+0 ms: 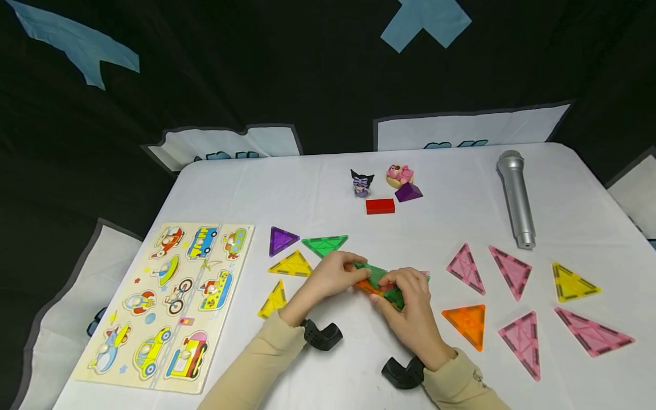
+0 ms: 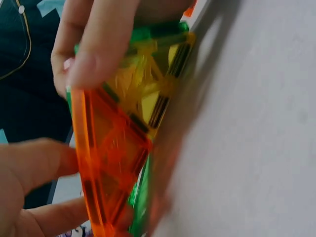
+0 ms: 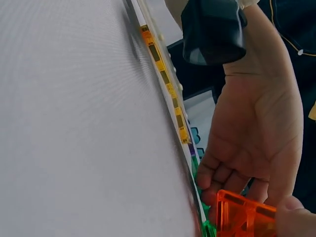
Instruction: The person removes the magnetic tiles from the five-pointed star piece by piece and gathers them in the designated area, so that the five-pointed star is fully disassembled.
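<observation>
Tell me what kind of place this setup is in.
Probably a staged recording or play station, not a home: a table under a white cloth, black curtain backdrop, and toys laid out, such as magnetic triangle tiles and a wooden vehicle puzzle.

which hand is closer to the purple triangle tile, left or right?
Left. The left hand sits just right of the purple triangle tile; the right hand is farther right, beyond the held tiles.

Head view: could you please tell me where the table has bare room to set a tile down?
Bare cloth lies along the far left, between the puzzle board and the figurines, and between the red block and the microphone. It is crowded around both hands and among the pink tiles on the right.
</observation>
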Motion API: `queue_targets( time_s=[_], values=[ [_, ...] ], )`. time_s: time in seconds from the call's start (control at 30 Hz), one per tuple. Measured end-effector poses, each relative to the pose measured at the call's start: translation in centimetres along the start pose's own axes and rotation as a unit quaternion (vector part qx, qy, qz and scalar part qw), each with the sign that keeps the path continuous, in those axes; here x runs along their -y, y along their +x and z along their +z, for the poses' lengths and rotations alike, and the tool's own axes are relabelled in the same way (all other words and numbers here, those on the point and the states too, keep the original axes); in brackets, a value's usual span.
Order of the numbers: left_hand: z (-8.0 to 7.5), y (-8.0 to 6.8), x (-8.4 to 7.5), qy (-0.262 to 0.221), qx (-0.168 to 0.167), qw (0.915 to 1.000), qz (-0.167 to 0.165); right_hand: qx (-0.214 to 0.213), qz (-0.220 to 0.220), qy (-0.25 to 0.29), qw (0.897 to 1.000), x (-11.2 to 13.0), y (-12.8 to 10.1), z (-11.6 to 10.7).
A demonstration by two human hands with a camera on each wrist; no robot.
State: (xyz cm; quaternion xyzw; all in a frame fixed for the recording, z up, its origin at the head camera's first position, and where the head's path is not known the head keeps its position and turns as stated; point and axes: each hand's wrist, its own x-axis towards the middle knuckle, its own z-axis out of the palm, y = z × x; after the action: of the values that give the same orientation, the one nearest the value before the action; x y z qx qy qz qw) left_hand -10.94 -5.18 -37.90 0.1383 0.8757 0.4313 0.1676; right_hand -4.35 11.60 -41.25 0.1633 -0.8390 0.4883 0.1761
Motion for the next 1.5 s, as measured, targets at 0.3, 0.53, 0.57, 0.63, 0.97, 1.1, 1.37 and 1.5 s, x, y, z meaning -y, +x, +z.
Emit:
queue_targets(
  time_s=[0.3,0.53,0.57,0.63,0.97,1.1,1.37,1.5],
  values=[
    [0.4,-0.6,-0.9,0.022,-0.030,0.9992,0.012,0.012,0.013,-0.006,1.000,0.2,-0.1,0.1],
    [0.6,-0.3,0.4,-0.094,-0.063,0.9935,0.004,0.014,-0.010,0.014,1.000,0.0,-0.1,0.1],
    [0.6,-0.1,0.5,-0.123,-0.067,0.9902,0.003,0.013,-0.016,0.014,1.000,-0.1,0.0,0.1],
    [0.8,0.1,0.6,-0.163,-0.069,0.9843,0.003,0.010,-0.024,0.012,1.000,-0.1,0.0,0.1],
    [0.0,2.4,-0.4,-0.177,-0.098,0.9793,0.000,0.009,-0.020,0.007,1.000,0.1,0.0,0.2],
    [0.1,3.7,-0.1,-0.107,-0.055,0.9927,-0.001,0.010,-0.019,0.009,1.000,0.1,-0.1,0.3],
    [-0.1,2.2,-0.4,0.031,-0.045,0.9980,0.032,0.007,-0.023,0.012,1.000,0.0,-0.2,0.2],
    [-0.8,-0.4,-0.5,0.013,-0.054,0.9983,0.019,0.014,-0.006,0.000,1.000,0.1,-0.1,-0.1]
  ],
)
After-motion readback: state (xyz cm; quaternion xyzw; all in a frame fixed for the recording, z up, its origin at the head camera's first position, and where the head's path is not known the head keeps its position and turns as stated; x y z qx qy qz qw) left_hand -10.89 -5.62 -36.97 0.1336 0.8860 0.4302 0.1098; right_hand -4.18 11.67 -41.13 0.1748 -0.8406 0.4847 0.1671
